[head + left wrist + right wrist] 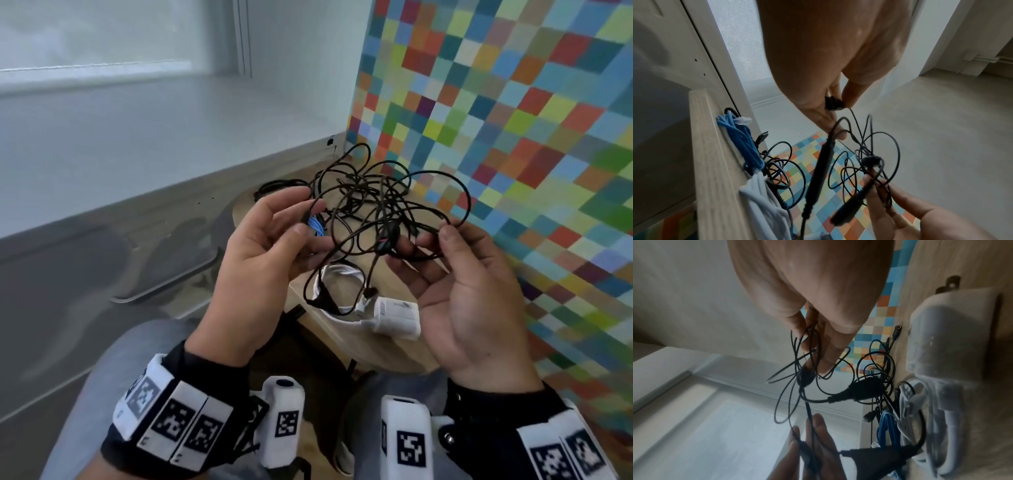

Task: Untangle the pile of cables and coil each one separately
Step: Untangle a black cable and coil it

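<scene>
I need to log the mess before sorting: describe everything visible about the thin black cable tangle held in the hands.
The black cable tangle is thin, dark, rubbery-looking cord knotted into many loose overlapping loops, held up above the wooden table. The left hand pinches a small dark end piece with strands running across its fingers; the right hand pinches several strands on the opposite side. A thicker inline section sits among the loops, and one strand hangs down toward the white cable. It is not yet uncoiled.
</scene>
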### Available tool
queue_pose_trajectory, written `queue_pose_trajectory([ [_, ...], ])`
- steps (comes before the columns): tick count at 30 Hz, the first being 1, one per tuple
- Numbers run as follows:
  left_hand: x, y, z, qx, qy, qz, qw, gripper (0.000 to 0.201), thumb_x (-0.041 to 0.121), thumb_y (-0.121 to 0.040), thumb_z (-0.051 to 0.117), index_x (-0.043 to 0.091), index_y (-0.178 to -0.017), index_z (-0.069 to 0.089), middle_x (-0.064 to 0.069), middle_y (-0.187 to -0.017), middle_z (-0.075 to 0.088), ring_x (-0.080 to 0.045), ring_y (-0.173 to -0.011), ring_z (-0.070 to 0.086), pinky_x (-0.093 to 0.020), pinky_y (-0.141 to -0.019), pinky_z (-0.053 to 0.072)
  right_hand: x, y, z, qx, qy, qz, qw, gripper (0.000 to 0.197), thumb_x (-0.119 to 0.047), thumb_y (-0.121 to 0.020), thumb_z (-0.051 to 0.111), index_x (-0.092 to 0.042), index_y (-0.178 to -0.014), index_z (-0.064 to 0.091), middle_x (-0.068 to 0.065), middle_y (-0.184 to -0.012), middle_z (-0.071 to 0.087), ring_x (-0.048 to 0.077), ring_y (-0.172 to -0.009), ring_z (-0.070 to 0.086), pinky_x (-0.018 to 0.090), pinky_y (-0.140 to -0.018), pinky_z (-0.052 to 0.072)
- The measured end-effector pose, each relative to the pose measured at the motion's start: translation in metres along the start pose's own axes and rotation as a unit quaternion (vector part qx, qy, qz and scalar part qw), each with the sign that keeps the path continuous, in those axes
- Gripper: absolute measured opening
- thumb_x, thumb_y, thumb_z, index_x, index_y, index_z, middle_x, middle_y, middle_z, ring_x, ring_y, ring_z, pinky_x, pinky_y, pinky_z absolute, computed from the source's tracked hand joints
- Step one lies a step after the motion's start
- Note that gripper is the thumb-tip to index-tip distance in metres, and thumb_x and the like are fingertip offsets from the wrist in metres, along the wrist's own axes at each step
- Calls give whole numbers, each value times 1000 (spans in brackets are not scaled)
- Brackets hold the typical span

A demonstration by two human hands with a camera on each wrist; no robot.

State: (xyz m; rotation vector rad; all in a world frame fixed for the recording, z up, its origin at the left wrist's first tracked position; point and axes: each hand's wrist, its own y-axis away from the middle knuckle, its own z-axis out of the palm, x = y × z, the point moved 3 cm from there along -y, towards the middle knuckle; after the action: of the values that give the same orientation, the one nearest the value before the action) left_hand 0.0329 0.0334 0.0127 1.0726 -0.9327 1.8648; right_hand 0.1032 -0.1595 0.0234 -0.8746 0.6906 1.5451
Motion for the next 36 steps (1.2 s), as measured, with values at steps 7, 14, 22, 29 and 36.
queue_pose_trajectory([
  [7, -5, 4, 0, -35, -134, -13, 990, 58, 16, -81, 85, 39, -125, 55, 4, -140, 56, -21, -118, 68, -44, -99, 57, -1, 1, 1, 12, -47, 16, 999, 17, -13, -106, 51, -16, -91, 60, 1, -71, 67, 22, -76, 75, 37, -68, 62],
  [14, -16, 1, 2, -43, -284, -4, 958, 6, 40, -88, 77, 34, -87, 76, 15, -132, 59, -7, -124, 59, -40, -106, 51, -1, 5, 6, -8, -54, 14, 998, 15, -15, -105, 51, -16, -94, 61, 4, -78, 65, 27, -83, 76, 40, -73, 62],
  [22, -8, 1, 4, -24, -12, -78, 997, 29, 19, -110, 39, 11, -97, 63, -13, -120, 72, -39, -110, 71, -56, -92, 55, 0, -1, -6, -25, 85, -42, 995, 20, -5, -103, 54, -21, -105, 67, 3, -103, 67, 19, -101, 63, 46, -90, 55],
  [29, 3, 0, 5, -1, 161, -44, 986, 23, 15, -110, 34, 15, -96, 53, -22, -108, 71, -51, -103, 68, -67, -98, 46, -3, -2, -10, 0, 118, -117, 986, 17, -10, -86, 68, -26, -83, 62, -4, -95, 63, 15, -92, 57, 40, -91, 46],
  [36, 14, -13, -25, 115, 175, -23, 978, 27, 10, -104, 39, 19, -82, 52, 2, -60, 29, -15, -47, 32, -32, -59, 47, -21, -12, -33, 91, 107, -130, 982, 38, -3, -102, 56, -21, -135, 60, -14, -106, 63, 1, -106, 63, 41, -115, 44],
])
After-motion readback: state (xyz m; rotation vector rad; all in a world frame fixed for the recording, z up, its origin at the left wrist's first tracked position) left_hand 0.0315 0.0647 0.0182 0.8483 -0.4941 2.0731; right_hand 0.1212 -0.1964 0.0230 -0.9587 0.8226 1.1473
